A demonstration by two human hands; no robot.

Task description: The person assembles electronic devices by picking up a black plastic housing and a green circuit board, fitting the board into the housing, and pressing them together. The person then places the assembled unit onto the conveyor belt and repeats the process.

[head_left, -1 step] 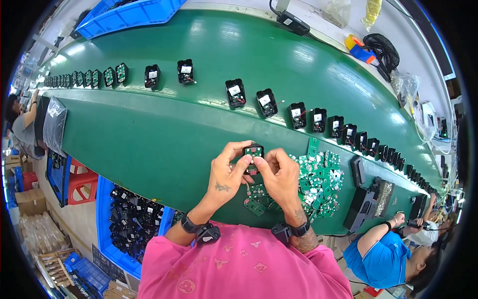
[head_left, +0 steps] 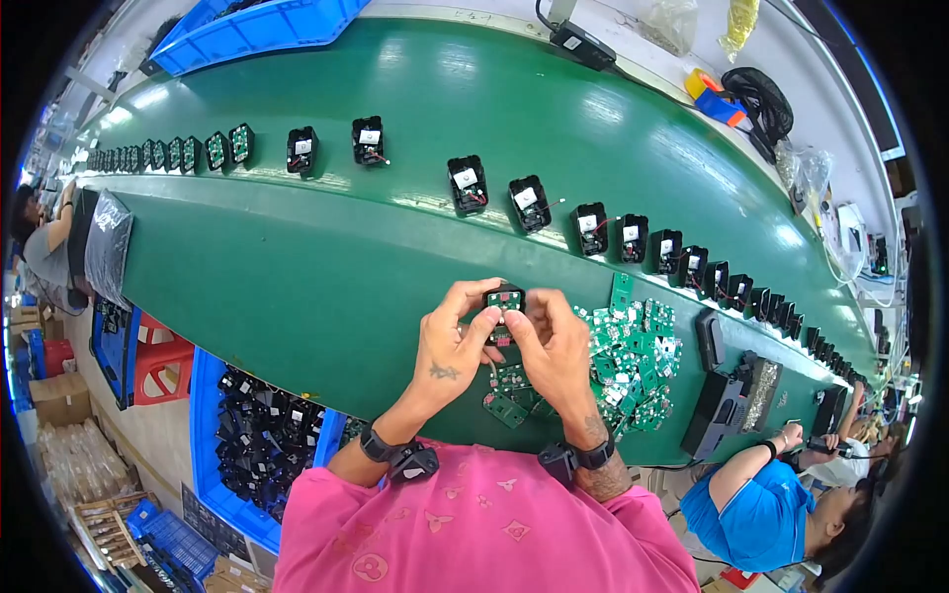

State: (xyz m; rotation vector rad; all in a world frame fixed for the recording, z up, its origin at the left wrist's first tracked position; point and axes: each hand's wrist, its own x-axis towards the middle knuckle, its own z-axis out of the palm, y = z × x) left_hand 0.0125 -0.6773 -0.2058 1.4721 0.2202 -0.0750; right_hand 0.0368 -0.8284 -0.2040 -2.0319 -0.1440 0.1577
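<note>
Between my hands is a small black plastic housing (head_left: 506,288) with a green circuit board (head_left: 507,305) seated in its opening. My left hand (head_left: 457,331) is closed round its left side, the thumb pressing on the board. From the right, my right hand (head_left: 549,341) grips the same housing, its thumb also on the board face; some fingers are hidden behind it. A loose pile of green circuit boards (head_left: 633,361) lies on the green table just right of my right hand. A few more boards (head_left: 507,408) rest below my hands, partly covered by my right forearm.
A row of open black housings (head_left: 468,186) curves across the raised green strip beyond my hands; those far left hold boards (head_left: 240,145). Blue bins stand at back left (head_left: 257,40) and lower left (head_left: 208,465). A co-worker in blue (head_left: 756,509) sits at right near black devices (head_left: 717,410).
</note>
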